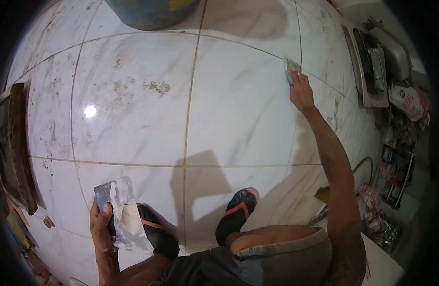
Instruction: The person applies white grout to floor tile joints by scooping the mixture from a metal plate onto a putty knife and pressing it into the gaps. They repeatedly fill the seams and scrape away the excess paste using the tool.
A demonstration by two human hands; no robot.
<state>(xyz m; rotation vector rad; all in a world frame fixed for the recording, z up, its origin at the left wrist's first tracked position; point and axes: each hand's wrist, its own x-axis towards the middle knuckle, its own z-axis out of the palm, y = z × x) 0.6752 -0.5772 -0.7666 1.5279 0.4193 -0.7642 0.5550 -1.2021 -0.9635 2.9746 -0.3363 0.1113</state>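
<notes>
At the lower left, my left hand (102, 226) is closed on a wide flat trowel (104, 194), its thumb on the near edge. A lump of pale paste (130, 217) lies on the trowel's face. My right hand (301, 93) reaches far forward at the upper right, its fingers wrapped round a small putty knife (292, 66). The knife's blade touches or hovers just over a joint between the white floor tiles (238, 105); which one I cannot tell.
A large bucket (153, 12) stands at the top. Along the left lies a dark wooden piece (19, 148). On the right are a metal sink (391, 52), a printed bag (408, 100) and assorted clutter. My feet in dark sandals (236, 214) rest on the tiles.
</notes>
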